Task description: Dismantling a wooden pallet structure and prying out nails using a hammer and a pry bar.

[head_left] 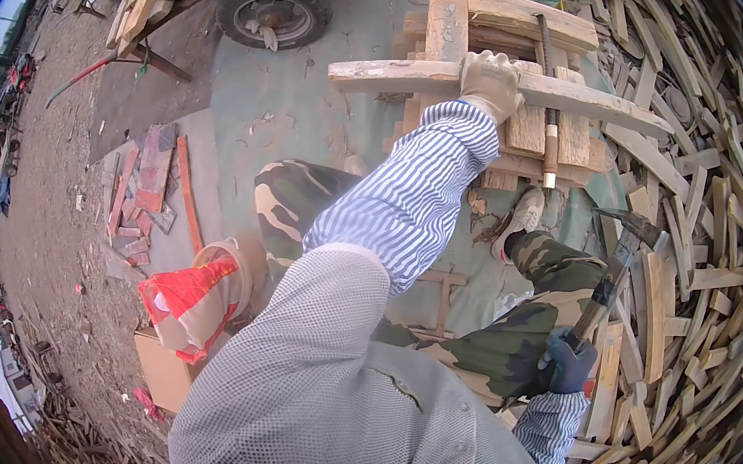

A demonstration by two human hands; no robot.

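My left hand, in a pale work glove, is closed over the middle of a long wooden plank. That plank lies crosswise on a stack of short boards in front of me. A dark metal rod with a brown and white end rests lengthwise on the stack, to the right of my left hand; the plank crosses it. Low on the right, beside my thigh, my right hand, in a blue-grey glove, grips the handle of a hammer. The hammer's head points up and away from the plank.
Loose wood strips are heaped along the right side. At the left are a bucket with a red-and-white bag, a cardboard box and scraps of reddish board. A wheel stands at the far left.
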